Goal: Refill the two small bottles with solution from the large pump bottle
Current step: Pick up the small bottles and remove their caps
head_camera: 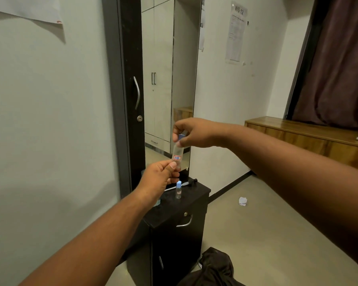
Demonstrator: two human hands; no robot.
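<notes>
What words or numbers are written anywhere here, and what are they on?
"WS 12": heading of the paper sheet on the wall; its smaller print is blurred.
"17B", roughly: red-bordered label on the held small bottle.
Label on the standing small bottle: too small to read.

The small bottle (177,154) held in the air looks like clear, smooth plastic with a paper label, and its cap (181,136) is blue plastic. The second small bottle (178,190) has the same clear body. The cabinet (191,198) under it has a dark, slightly glossy top and a shiny metal handle (185,222). The bench (310,131) is polished wood, the curtain (339,65) matt cloth
</notes>
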